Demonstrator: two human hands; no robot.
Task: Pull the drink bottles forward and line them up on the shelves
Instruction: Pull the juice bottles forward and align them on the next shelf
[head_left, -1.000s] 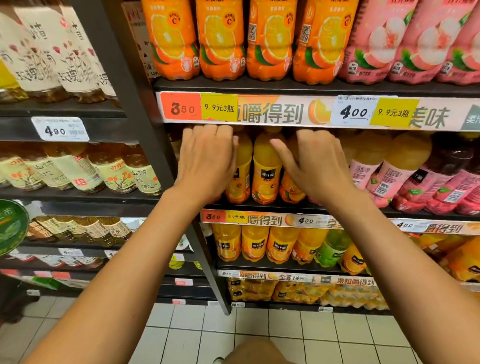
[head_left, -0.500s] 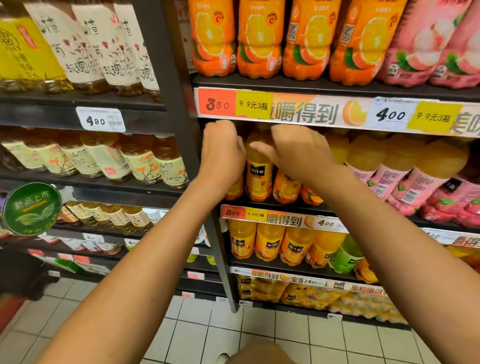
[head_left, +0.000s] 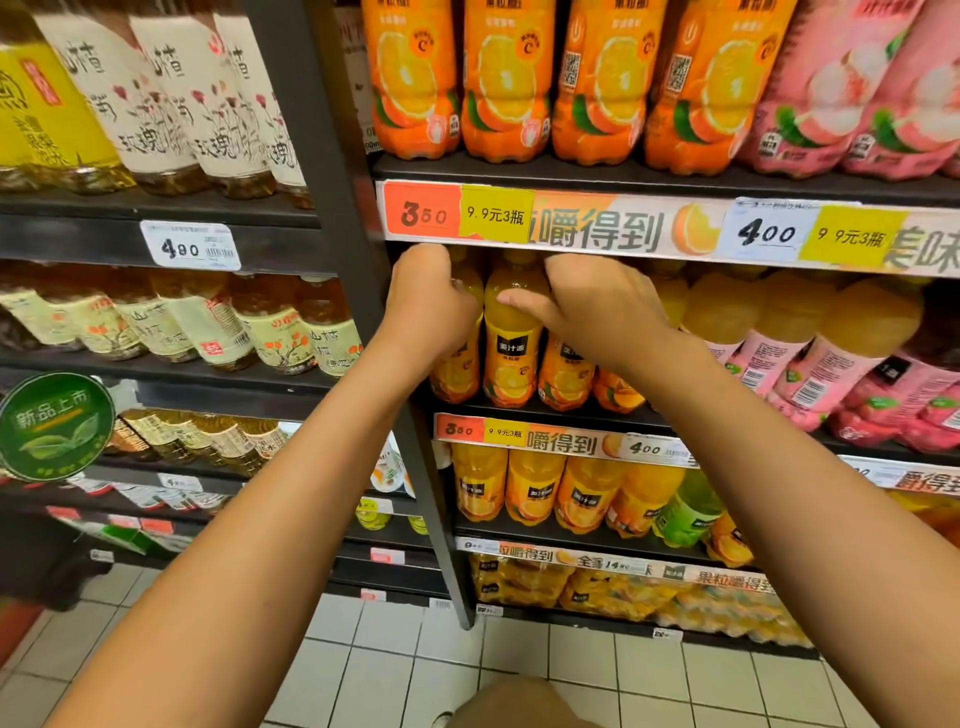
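We have our left hand (head_left: 428, 306) curled around the leftmost orange bottle (head_left: 460, 364) and our right hand (head_left: 597, 306) gripping its neighbour (head_left: 511, 353) near the shelf (head_left: 545, 410) front; the pink bottles (head_left: 810, 364) alongside lean untidily, so most straightening seems left.

Small orange juice bottles (head_left: 511, 332) with dark labels stand upright in a row near the front edge of the second shelf (head_left: 545, 410). Beside them on the right, pink-labelled bottles (head_left: 826, 358) lean forward, tilted.
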